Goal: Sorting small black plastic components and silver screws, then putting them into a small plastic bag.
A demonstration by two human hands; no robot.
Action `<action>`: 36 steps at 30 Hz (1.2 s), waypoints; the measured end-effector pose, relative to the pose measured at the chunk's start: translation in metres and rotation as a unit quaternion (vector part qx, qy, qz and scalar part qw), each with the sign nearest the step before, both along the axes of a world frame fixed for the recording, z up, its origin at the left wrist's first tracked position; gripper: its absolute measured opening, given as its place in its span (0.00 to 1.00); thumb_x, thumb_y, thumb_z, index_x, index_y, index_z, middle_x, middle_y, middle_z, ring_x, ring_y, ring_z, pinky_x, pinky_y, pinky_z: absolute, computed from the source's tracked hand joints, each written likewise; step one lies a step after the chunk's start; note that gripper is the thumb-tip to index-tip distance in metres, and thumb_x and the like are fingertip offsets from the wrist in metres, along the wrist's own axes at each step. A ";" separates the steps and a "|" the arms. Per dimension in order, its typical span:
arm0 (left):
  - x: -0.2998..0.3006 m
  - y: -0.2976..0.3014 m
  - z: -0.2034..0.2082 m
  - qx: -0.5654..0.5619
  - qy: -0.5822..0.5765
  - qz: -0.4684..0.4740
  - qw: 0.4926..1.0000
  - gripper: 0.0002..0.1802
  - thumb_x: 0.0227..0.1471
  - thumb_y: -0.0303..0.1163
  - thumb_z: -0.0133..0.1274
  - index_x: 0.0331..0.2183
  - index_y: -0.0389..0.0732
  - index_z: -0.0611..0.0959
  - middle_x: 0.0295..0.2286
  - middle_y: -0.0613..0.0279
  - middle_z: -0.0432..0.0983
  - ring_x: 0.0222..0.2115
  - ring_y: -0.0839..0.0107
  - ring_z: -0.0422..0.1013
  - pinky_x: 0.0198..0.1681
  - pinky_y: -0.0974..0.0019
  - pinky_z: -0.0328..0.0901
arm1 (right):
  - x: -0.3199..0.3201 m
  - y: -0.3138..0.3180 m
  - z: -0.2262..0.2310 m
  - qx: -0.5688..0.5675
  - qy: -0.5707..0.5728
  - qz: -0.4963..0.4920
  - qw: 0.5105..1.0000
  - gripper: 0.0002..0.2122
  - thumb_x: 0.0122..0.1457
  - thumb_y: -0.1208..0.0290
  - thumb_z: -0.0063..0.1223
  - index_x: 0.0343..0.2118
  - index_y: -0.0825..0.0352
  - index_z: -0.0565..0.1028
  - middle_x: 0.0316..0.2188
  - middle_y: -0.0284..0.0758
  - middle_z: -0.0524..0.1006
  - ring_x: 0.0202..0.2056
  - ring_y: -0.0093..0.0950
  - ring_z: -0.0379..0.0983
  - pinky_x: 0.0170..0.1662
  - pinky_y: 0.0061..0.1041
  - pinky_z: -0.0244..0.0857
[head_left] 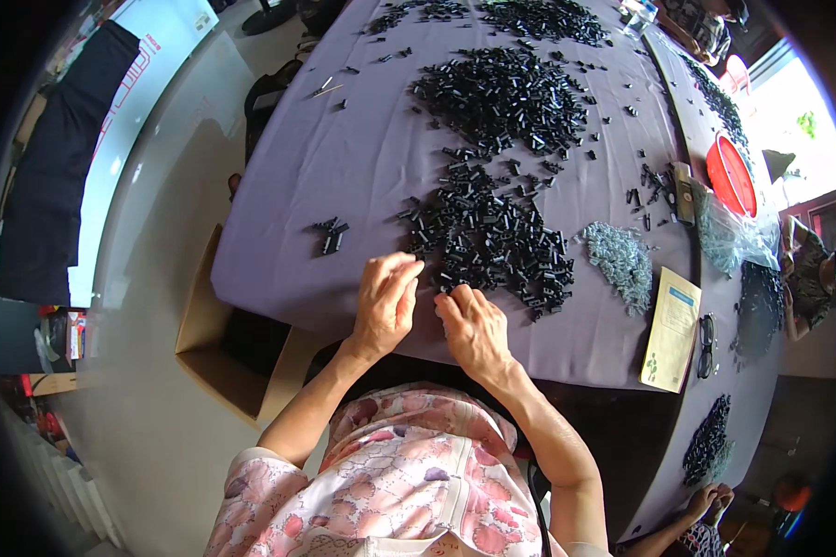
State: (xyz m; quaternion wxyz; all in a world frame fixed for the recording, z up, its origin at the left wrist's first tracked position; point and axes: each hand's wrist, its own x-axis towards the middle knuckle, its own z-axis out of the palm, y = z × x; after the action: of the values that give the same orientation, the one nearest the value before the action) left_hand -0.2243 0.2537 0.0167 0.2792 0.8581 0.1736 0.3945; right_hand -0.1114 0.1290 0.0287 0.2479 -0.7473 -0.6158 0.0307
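Observation:
My left hand (386, 303) is raised over the table's near edge, thumb and fingertips pinched together. Beside it, my right hand (475, 327) has its fingers curled in, with a small gap between the two. Whatever either one grips is too small or hidden to make out. Just past my fingertips lies a heap of small black tube-shaped plastic parts (502, 232). A little group of the same parts (331, 234) sits apart, to the left of my left hand. Right of the heap is a pile of small clear pieces (620, 265).
A purple cloth (297, 167) covers the table, with a larger black pile (502, 97) farther back. On the right are a yellow packet (671, 330), glasses (707, 345), a red basket (732, 174) and a clear bag (738, 232). A cardboard box (200, 343) stands below left. Other people sit along the right.

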 end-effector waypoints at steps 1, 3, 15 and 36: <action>-0.001 -0.006 0.003 -0.009 -0.016 -0.005 1.000 0.15 0.46 0.18 0.52 0.39 0.36 0.77 0.35 0.53 0.70 0.36 0.57 0.69 0.38 0.59 0.66 | -0.003 0.001 -0.001 -0.005 0.009 -0.020 1.000 0.06 0.51 0.73 0.47 0.32 0.65 0.70 0.27 0.36 0.67 0.31 0.33 0.68 0.32 0.32 0.65; -0.003 -0.022 0.006 -0.072 -0.016 -0.028 0.997 0.12 0.48 0.19 0.52 0.38 0.36 0.78 0.33 0.54 0.71 0.32 0.58 0.71 0.34 0.63 0.67 | -0.005 0.000 -0.002 -0.021 0.020 -0.042 0.999 0.06 0.49 0.74 0.46 0.31 0.66 0.68 0.28 0.38 0.67 0.32 0.34 0.68 0.33 0.33 0.65; 0.025 -0.072 0.012 -0.248 0.023 -0.175 0.953 0.13 0.51 0.19 0.51 0.41 0.37 0.78 0.30 0.63 0.71 0.21 0.78 0.69 0.22 0.74 0.66 | 0.015 -0.066 0.010 0.065 0.410 -0.091 0.905 0.20 0.40 0.94 0.39 0.39 0.72 0.67 0.33 0.44 0.73 0.36 0.36 0.73 0.40 0.28 0.66; 0.038 -0.076 0.001 -0.588 0.046 -0.151 0.793 0.09 0.56 0.32 0.49 0.36 0.37 0.78 0.20 0.65 0.73 0.17 0.83 0.67 0.20 0.79 0.63 | 0.061 -0.113 0.008 0.071 0.184 -0.256 0.946 0.19 0.36 0.92 0.41 0.34 0.68 0.71 0.32 0.39 0.72 0.35 0.41 0.71 0.37 0.30 0.67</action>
State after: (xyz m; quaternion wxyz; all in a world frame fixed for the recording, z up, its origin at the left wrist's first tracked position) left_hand -0.1867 0.1772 0.0180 0.7776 0.5609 0.2526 0.1296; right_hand -0.0500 0.0158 0.0366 0.4084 -0.8417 -0.3481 0.0597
